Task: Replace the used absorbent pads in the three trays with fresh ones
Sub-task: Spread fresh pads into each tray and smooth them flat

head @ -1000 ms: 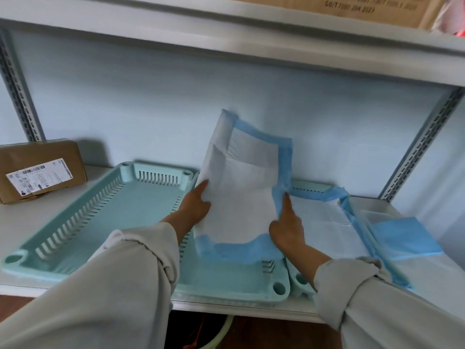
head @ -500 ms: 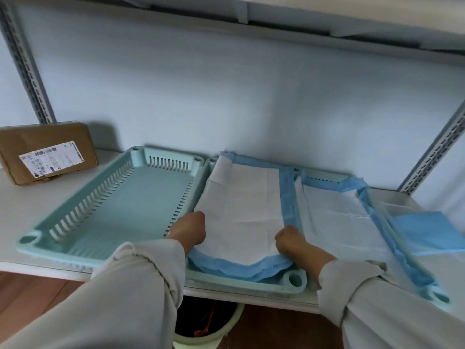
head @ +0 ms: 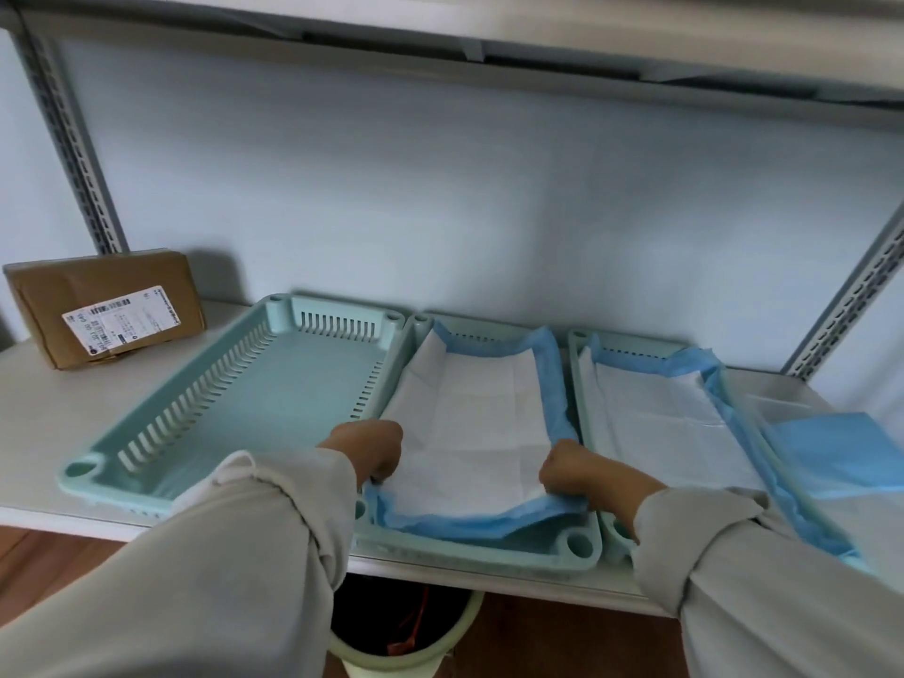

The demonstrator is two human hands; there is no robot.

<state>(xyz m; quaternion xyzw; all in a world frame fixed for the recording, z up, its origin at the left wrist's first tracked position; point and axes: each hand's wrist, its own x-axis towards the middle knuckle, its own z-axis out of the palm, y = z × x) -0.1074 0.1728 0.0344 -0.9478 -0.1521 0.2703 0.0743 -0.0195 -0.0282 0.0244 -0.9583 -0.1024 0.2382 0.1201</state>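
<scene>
Three pale green slotted trays stand side by side on a white shelf. The left tray [head: 235, 403] holds no pad. A white pad with blue edges [head: 479, 423] lies in the middle tray [head: 577, 545]. My left hand [head: 367, 447] is closed on the pad's near left edge and my right hand [head: 582, 469] is closed on its near right corner. The right tray [head: 584, 384] holds another blue-edged pad [head: 660, 423]. A folded blue pad [head: 841, 457] lies on the shelf further right.
A brown cardboard box [head: 105, 305] with a label sits at the back left of the shelf [head: 44, 418]. Slotted metal uprights stand at both ends. A shelf runs overhead. A green bin [head: 401, 643] stands on the floor below.
The pad was held upright over the middle tray, then lowered flat into it. Both hands moved down to its near edge and now press its corners in.
</scene>
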